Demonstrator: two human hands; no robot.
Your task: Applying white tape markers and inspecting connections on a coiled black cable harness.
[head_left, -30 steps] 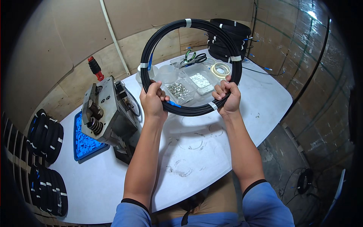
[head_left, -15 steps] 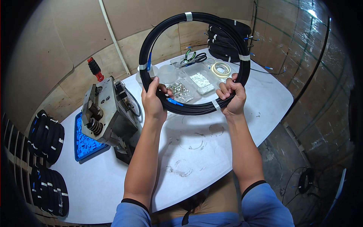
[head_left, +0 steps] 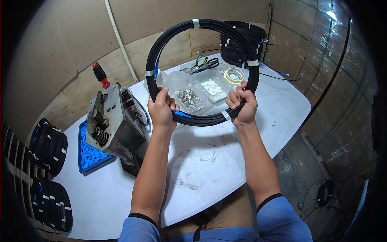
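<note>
Raised above the white table is a coil of black cable (head_left: 203, 120), bound at several spots with pale tape bands. My left hand (head_left: 162, 109) is wrapped round its lower left, and my right hand (head_left: 244, 105) grips its lower right. A blue connector (head_left: 182, 114) lies along the bottom of the coil beside my left fingers. Another blue connector (head_left: 156, 68) shows on the coil's left side. Through the ring I see a clear tray of small metal parts (head_left: 189, 98) and a clear box of small white pieces (head_left: 212, 87).
At the left stands a metal bench machine (head_left: 115, 117) with a red-and-black handle, next to a blue tray of small blue parts (head_left: 82, 161). Stacked black coils (head_left: 238, 40) sit at the back right. Tape rolls (head_left: 234, 76), scissors (head_left: 209, 64) and pliers (head_left: 200, 60) lie behind the boxes.
The coil and both my hands have shifted slightly left; its top edge is a little lower. My grip on it is unchanged.
</note>
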